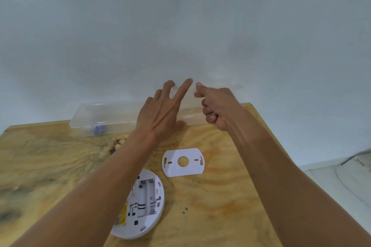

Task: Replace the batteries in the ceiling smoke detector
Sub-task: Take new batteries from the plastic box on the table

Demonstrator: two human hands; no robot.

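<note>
The white round smoke detector (147,202) lies back-up on the plywood table, and its battery bay looks empty. My left forearm covers its left part. Its white mounting plate (183,162) lies just beyond it. A long clear plastic box (104,118) stands at the table's far edge against the wall, with blue batteries (98,129) inside near its left end. My left hand (162,114) reaches over the box with straight, spread fingers touching the raised clear lid (220,91). My right hand (216,106) pinches the lid's edge between index finger and thumb, the other fingers curled.
The plywood table (220,196) ends at a pale wall right behind the box. Past the table's right edge lies a white surface (341,178) lower down. Small dark specks (184,209) sit on the wood beside the detector.
</note>
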